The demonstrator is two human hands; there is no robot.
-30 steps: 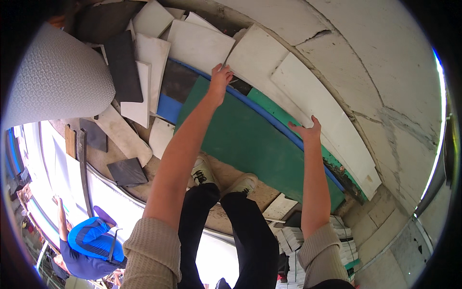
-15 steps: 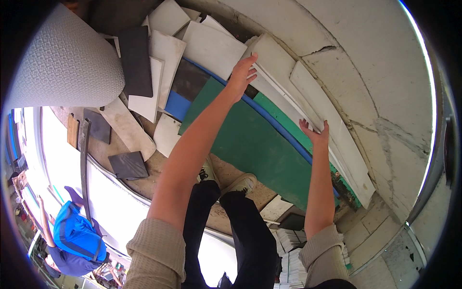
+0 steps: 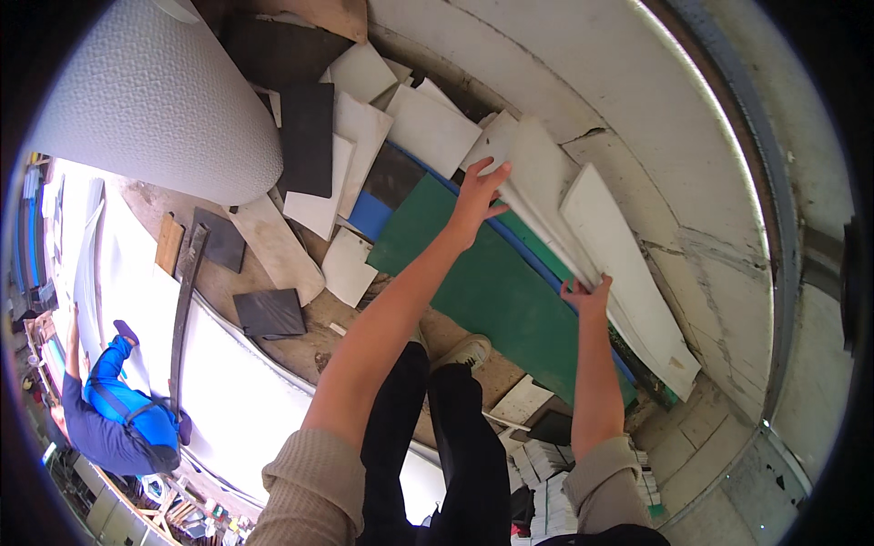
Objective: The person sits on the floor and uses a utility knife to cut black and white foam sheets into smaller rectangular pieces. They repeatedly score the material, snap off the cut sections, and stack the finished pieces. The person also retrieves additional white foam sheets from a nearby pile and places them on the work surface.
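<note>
At far left a person in a blue shirt bends beside a long white sheet, below a big grey textured roll. Farther right, the left hand lies spread, fingers apart, at the upper edge of a green board that leans against the wall. Beyond it, the right hand curls its fingers over the near edge of a stack of white panels propped behind the green board.
</note>
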